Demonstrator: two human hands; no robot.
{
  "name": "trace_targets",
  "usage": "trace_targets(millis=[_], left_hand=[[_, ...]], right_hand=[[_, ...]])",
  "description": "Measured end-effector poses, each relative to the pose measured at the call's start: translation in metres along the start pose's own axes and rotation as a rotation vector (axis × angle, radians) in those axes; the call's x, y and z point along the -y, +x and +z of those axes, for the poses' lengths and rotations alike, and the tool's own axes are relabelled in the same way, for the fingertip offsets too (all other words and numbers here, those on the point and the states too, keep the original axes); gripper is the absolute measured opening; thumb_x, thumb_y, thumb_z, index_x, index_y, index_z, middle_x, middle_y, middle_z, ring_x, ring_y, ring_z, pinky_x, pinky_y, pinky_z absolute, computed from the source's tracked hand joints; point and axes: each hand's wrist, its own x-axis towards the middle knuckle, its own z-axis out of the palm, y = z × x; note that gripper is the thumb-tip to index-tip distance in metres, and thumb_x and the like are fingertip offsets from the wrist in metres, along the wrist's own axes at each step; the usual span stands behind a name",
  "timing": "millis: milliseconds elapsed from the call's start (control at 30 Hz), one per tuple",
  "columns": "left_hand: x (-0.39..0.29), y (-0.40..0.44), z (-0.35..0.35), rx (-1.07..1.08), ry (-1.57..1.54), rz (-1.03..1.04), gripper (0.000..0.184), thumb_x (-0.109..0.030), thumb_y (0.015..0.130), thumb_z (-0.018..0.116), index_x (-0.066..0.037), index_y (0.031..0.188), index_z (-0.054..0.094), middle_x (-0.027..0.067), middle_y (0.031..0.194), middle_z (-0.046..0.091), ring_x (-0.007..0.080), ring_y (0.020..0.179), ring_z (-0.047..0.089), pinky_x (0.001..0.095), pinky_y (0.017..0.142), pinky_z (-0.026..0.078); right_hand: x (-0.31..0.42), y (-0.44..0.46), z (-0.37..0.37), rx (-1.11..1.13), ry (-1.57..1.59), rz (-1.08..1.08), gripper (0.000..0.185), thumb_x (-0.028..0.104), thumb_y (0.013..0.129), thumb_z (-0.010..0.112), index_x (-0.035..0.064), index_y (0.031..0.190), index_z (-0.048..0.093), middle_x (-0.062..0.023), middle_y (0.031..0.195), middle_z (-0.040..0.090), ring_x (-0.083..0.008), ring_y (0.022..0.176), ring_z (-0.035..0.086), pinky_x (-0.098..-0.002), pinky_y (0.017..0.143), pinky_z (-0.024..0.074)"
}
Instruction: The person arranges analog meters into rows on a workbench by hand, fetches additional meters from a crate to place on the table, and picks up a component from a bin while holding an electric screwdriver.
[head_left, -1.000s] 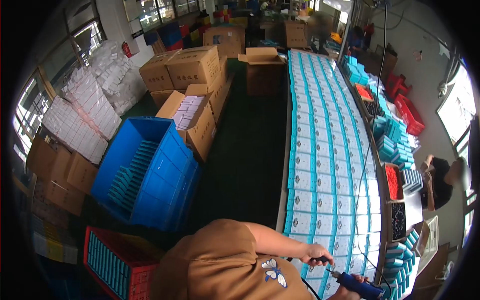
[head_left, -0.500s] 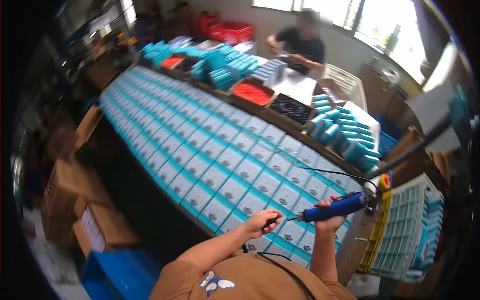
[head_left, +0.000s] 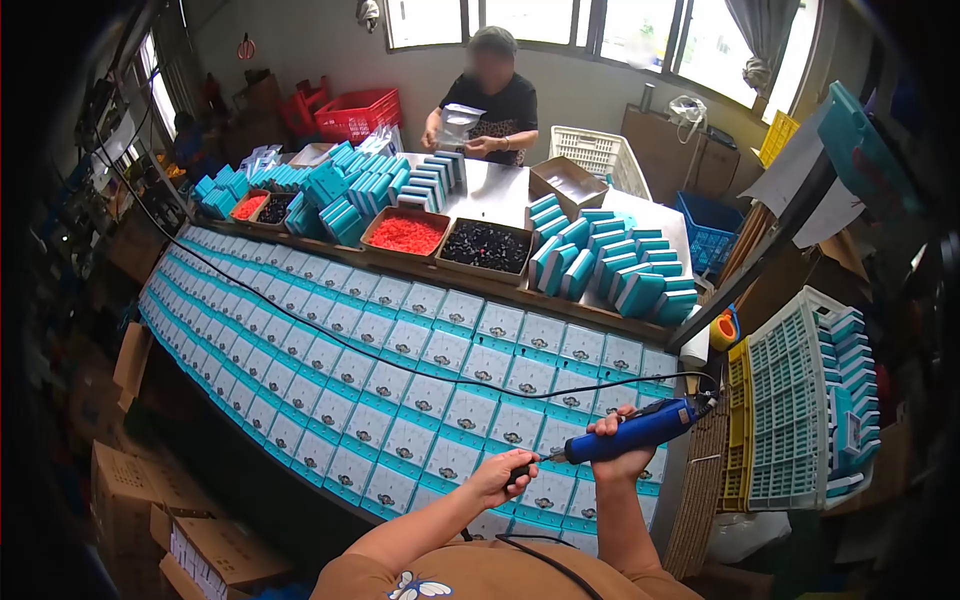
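My right hand (head_left: pixel 622 464) is wrapped round a blue electric screwdriver (head_left: pixel 640 432), held nearly level with its bit pointing left. A black cable runs from its back end. My left hand (head_left: pixel 497 480) is closed on a small black piece (head_left: pixel 519 473), mostly hidden by the fingers. The bit tip is right by that piece and the left fingertips; I cannot tell whether they touch. Both hands are above rows of white-and-turquoise boxes (head_left: pixel 470 413), laid closely over the bench, each with a small printed picture.
Beyond the rows are a carton of red pieces (head_left: pixel 406 233), a carton of black pieces (head_left: pixel 486 247) and stacked turquoise boxes (head_left: pixel 612 262). A co-worker (head_left: pixel 488 105) handles a clear bag across the bench. Crates (head_left: pixel 785 410) stand at the right; open cartons (head_left: pixel 215 545) lie lower left.
The head view has swung and levelled, so the bench and co-worker appear further left. Both hands keep their holds, and the screwdriver's bit looks closer to the left fingers.
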Motion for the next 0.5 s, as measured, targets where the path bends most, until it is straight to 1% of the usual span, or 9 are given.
trace_targets(millis=[133,167,233,300,400,500], left_hand=[[0.001,0.007,0.006,0.011,-0.034,-0.005,0.015,-0.018,0.102,0.051,-0.005,0.108,0.053,0.0048,0.082,0.06,0.006,0.053,0.049,0.0175,0.041,0.037],[-0.001,0.008,0.01,-0.033,-0.01,-0.02,0.014,-0.019,0.101,0.051,-0.006,0.107,0.053,0.0042,0.083,0.059,0.0053,0.053,0.049,0.0174,0.04,0.037],[0.004,0.013,0.007,-0.029,-0.002,-0.039,0.014,-0.019,0.101,0.052,-0.006,0.106,0.053,0.0041,0.083,0.059,0.0055,0.053,0.049,0.0176,0.04,0.036],[0.0,0.018,0.005,-0.011,0.005,-0.03,0.013,-0.019,0.1,0.053,-0.007,0.104,0.054,0.0042,0.083,0.058,0.0063,0.053,0.049,0.0181,0.039,0.035],[0.001,0.02,0.006,-0.053,0.006,-0.018,0.013,-0.019,0.1,0.054,-0.007,0.104,0.054,0.0044,0.081,0.058,0.0068,0.053,0.049,0.0184,0.039,0.035],[0.0,0.02,0.011,-0.054,0.052,0.018,0.018,-0.02,0.101,0.051,-0.004,0.105,0.056,0.0024,0.08,0.059,0.005,0.053,0.049,0.018,0.04,0.035]], right_hand=[[-0.005,-0.002,-0.002,0.028,-0.019,-0.019,0.045,0.047,0.095,0.042,0.0067,0.095,0.061,-0.0086,0.066,0.058,-0.0232,0.064,0.057,-0.041,0.077,0.0467],[-0.007,-0.003,-0.002,0.033,-0.029,-0.017,0.044,0.047,0.095,0.042,0.0068,0.095,0.061,-0.0085,0.066,0.058,-0.023,0.064,0.057,-0.0408,0.077,0.0466],[-0.012,-0.002,-0.005,0.063,-0.024,-0.029,0.043,0.046,0.094,0.043,0.0068,0.096,0.06,-0.008,0.065,0.058,-0.0228,0.064,0.057,-0.0407,0.076,0.0467],[-0.014,0.0,-0.002,0.124,-0.052,-0.06,0.046,0.049,0.095,0.042,0.0061,0.096,0.06,-0.0087,0.066,0.059,-0.0234,0.065,0.058,-0.0406,0.075,0.0471],[-0.017,0.0,-0.008,0.184,-0.066,-0.087,0.05,0.051,0.096,0.041,0.0049,0.096,0.06,-0.0103,0.066,0.059,-0.0249,0.066,0.059,-0.0396,0.075,0.0467],[-0.015,-0.001,-0.002,0.199,-0.078,-0.09,0.049,0.05,0.096,0.042,0.0047,0.095,0.059,-0.0105,0.065,0.058,-0.0249,0.065,0.059,-0.0391,0.077,0.0457]])
